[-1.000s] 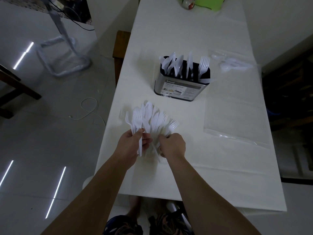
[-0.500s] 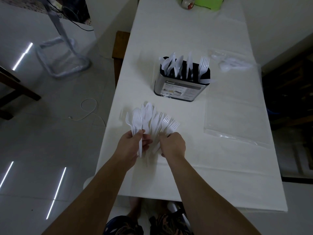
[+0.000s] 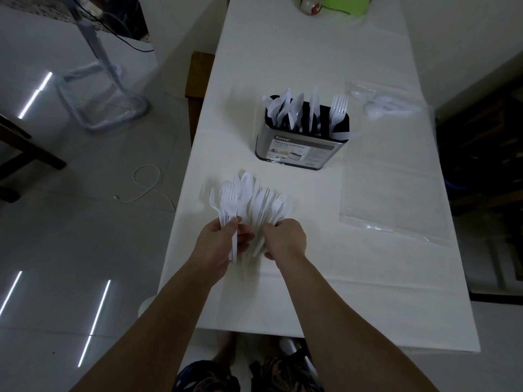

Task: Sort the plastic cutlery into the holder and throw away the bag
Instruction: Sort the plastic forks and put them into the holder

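Both hands work a loose pile of white plastic cutlery (image 3: pixel 252 199) lying on the near left part of the white tabletop (image 3: pixel 311 250). The left hand (image 3: pixel 218 244) has its thumb and fingers pinched around a small bunch of forks (image 3: pixel 229 203), whose tines fan upward and away from the person while one handle sticks down past the palm. The right hand (image 3: pixel 285 240) sits just beside it, fingers curled down onto the handles of the spoons and forks on the right side of the pile; whether it actually grips any of them cannot be told.

Farther up the tabletop stands the metal cutlery holder (image 3: pixel 300 149), a rounded steel box with a printed label on its near face and a dark top. Knives and spoons stand upright in its left and middle slots, and a few forks in its right one. To its right lies a flat, clear plastic bag (image 3: pixel 393 182), and near the bag's far end a second clear bag (image 3: pixel 382 104) holds white spoons. A green object (image 3: pixel 345 4) sits at the tabletop's far end.
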A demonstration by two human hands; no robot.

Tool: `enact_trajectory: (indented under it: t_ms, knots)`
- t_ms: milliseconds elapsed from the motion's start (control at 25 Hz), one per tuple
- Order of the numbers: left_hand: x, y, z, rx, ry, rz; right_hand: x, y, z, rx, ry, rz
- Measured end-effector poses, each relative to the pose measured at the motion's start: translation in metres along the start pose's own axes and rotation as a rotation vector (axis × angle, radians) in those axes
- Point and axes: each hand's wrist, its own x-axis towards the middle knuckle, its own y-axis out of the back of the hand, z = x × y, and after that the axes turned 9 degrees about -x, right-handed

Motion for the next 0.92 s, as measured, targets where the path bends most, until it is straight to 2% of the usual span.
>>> enact_trajectory:
  t_ms: [200, 360, 520, 720, 920]
  knots:
    - [0.0, -0.004, 0.003, 0.011, -0.008, -0.019, -0.001, 0.009, 0.007, 0.051, 0.018, 0.045]
    - [0.001, -0.02, 0.003, 0.076, -0.026, -0.053, -0.006, 0.03, 0.006, -0.057, 0.177, 0.133]
    - [-0.002, -0.035, 0.002, 0.142, -0.059, -0.115, -0.026, 0.036, -0.008, -0.156, 0.343, 0.102]
    - [-0.012, -0.034, 0.003, -0.07, 0.0, -0.167, -0.039, 0.019, -0.01, -0.154, 0.36, 0.099]
    - [-0.017, -0.029, 0.006, -0.075, 0.013, -0.184, -0.045, 0.0, -0.011, -0.162, 0.357, 0.089]
